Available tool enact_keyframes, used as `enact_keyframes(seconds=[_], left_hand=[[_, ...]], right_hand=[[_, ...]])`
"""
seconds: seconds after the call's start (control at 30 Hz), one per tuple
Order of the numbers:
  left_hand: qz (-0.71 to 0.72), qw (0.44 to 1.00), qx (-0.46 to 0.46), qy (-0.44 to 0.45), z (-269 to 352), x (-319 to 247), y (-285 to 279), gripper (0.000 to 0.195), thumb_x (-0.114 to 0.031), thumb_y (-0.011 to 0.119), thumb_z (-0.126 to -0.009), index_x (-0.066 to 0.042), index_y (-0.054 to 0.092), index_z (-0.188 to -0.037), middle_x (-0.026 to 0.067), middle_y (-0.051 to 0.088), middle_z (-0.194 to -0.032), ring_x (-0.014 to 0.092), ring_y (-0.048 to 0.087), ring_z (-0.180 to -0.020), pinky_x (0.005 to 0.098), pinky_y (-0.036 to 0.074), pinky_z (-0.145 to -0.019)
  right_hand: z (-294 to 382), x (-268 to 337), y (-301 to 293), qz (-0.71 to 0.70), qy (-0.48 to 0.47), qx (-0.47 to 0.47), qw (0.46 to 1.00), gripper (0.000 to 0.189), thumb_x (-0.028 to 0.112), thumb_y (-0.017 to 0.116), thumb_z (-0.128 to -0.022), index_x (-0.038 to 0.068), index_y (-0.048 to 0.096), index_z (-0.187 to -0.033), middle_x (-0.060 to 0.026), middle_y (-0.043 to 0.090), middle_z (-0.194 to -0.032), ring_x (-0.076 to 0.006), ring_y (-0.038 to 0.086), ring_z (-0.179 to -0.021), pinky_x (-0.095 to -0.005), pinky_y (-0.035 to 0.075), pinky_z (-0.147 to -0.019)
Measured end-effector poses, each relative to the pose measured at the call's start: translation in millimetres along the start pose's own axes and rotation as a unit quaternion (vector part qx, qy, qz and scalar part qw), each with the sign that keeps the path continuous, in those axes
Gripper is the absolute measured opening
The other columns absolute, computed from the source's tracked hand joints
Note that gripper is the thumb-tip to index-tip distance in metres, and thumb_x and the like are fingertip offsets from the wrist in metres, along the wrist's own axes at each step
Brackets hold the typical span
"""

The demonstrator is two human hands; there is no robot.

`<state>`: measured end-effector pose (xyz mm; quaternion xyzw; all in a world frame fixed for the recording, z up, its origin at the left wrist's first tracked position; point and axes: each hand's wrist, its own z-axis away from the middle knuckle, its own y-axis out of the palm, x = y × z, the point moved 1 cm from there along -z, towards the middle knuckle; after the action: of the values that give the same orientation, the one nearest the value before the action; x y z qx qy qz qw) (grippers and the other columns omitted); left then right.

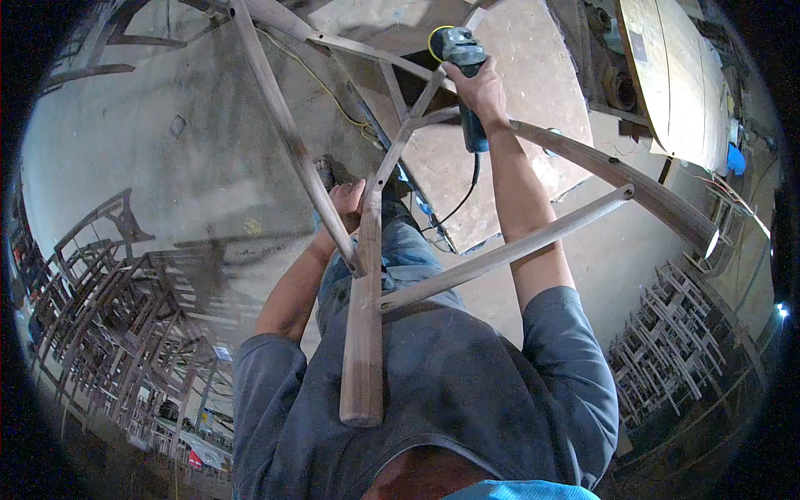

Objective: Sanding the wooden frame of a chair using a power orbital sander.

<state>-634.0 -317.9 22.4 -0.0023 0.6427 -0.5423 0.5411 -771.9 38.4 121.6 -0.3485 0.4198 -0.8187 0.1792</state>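
My right hand (482, 87) is closed around the body of an angle grinder (464, 49) with a yellow-rimmed disc. The disc is close to a rail of a wooden chair frame (364, 350); whether they touch cannot be told. The frame stands tilted before me, one thick leg pointing at my chest and another reaching to the right. My left hand (347, 199) grips the frame at a joint on the near side, its fingers partly hidden behind the wood. A black cord hangs from the grinder's rear end.
A low board-topped table (531, 81) lies beneath the grinder. A yellow cord (312, 75) runs over the floor at its left. Stacked wooden frames (125, 325) stand at lower left, more slatted pieces (669, 344) at lower right. Pale curved panels (681, 81) are at upper right.
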Motion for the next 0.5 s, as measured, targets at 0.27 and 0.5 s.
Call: enact_keyframes(seconds=[0.27, 0.5], left_hand=[[-0.042, 0.997, 0.048, -0.046, -2.9, -0.1, 3.0, 0.048, -0.018, 0.056, -0.087, 0.004, 0.048, -0.13, 0.0244, 0.063, -0.104, 0.044, 0.058, -0.097, 0.0524, 0.043, -0.086], [-0.008, 0.997, -0.07, 0.037, 1.9, -3.9, 0.7, 0.043, -0.02, 0.058, -0.088, 0.003, 0.053, -0.124, 0.0231, 0.064, -0.099, 0.043, 0.059, -0.094, 0.0511, 0.044, -0.084]], right_hand=[[-11.7, -14.9, -15.3, -0.003, 0.02, 0.002, 1.0, 0.09, 0.068, 0.068, -0.073, -0.002, 0.043, -0.123, -0.029, 0.065, -0.11, -0.0413, 0.063, -0.106, -0.0471, 0.05, -0.09], [-5.1, -25.9, -13.1, -0.016, 0.008, -0.031, 0.999, 0.091, 0.067, 0.069, -0.073, -0.002, 0.042, -0.125, -0.0291, 0.064, -0.111, -0.0414, 0.062, -0.108, -0.0474, 0.05, -0.091]])
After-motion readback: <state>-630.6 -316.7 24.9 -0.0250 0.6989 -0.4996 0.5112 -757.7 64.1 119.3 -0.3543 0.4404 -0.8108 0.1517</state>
